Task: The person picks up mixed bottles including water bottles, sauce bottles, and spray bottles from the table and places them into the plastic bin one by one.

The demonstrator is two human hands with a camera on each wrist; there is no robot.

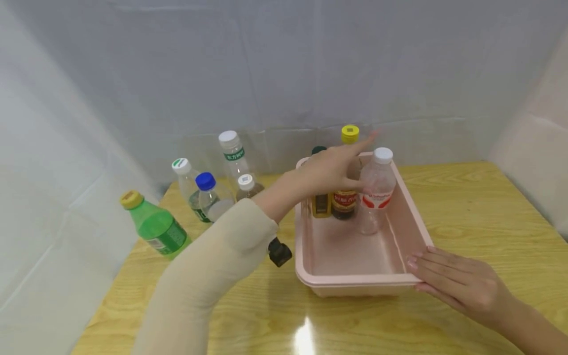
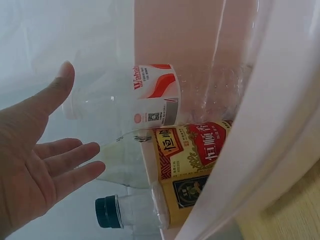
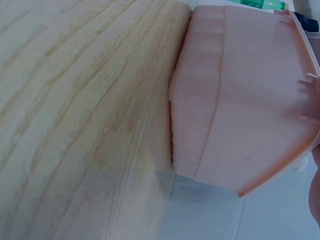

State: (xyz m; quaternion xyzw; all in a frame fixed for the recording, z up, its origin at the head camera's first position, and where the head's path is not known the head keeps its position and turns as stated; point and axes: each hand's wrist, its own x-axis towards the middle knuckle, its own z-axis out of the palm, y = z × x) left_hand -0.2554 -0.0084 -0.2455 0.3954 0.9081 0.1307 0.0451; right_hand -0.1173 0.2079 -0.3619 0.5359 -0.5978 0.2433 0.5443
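My left hand (image 1: 330,170) reaches over the pink plastic bin (image 1: 306,261), thumb and fingers spread. It is beside a clear plastic bottle (image 1: 376,190) with a white cap and a red-and-white label, standing upright in the bin. In the left wrist view, the open palm (image 2: 22,180) faces that bottle's capped end with nothing held. Next to the bottle stand a yellow-capped bottle (image 1: 350,133) with a red and gold label and a dark-green-capped bottle (image 2: 140,215). My right hand (image 1: 466,286) holds the bin's near right corner, fingertips over the rim and thumb outside.
Left of the bin are a green bottle (image 1: 161,229) with a yellow cap, a blue-capped bottle (image 1: 213,197), several white-capped bottles, one tall with a green band (image 1: 234,154), and a black object (image 1: 279,252). Everything stands on a wood-grain table (image 1: 479,212) before a pale sheet (image 1: 275,74).
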